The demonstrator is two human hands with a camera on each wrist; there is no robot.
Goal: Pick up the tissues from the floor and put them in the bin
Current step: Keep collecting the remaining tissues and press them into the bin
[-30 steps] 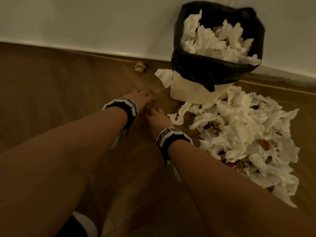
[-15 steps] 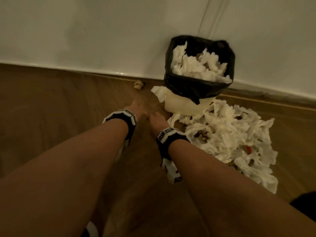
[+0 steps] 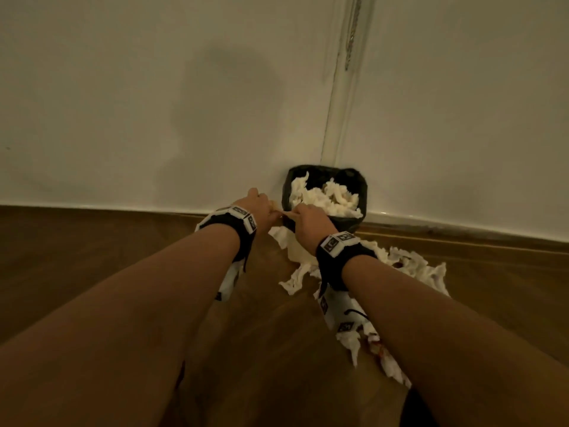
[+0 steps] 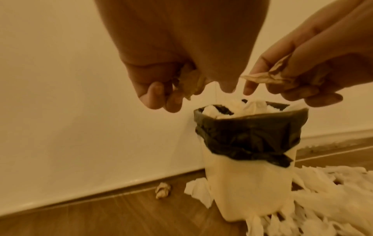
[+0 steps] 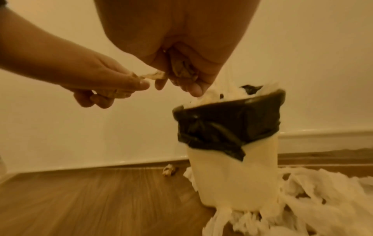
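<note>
A white bin with a black liner (image 3: 354, 224) stands against the wall, heaped with white tissues (image 3: 326, 195). Both hands hover just left of its rim. My left hand (image 3: 264, 208) grips a crumpled brownish tissue scrap (image 4: 189, 81) in its curled fingers. My right hand (image 3: 303, 215), by the near rim, pinches another brownish scrap (image 4: 270, 78) that reaches toward the left hand. In the right wrist view this scrap (image 5: 181, 68) sits bunched in the right hand's curled fingers above the bin (image 5: 228, 124). A big pile of white tissues (image 3: 409, 263) lies on the floor to the right of the bin.
A small crumpled paper ball (image 4: 162, 190) lies by the skirting board left of the bin. One loose tissue (image 4: 199, 193) leans at the bin's left foot. A pale wall rises straight behind, with a vertical seam above the bin. Wooden floor (image 3: 92, 257) stretches left.
Both hands rose from the floor in front of the bin to rim height, each now holding a brownish scrap. The head view lifted, so more wall and less floor shows.
</note>
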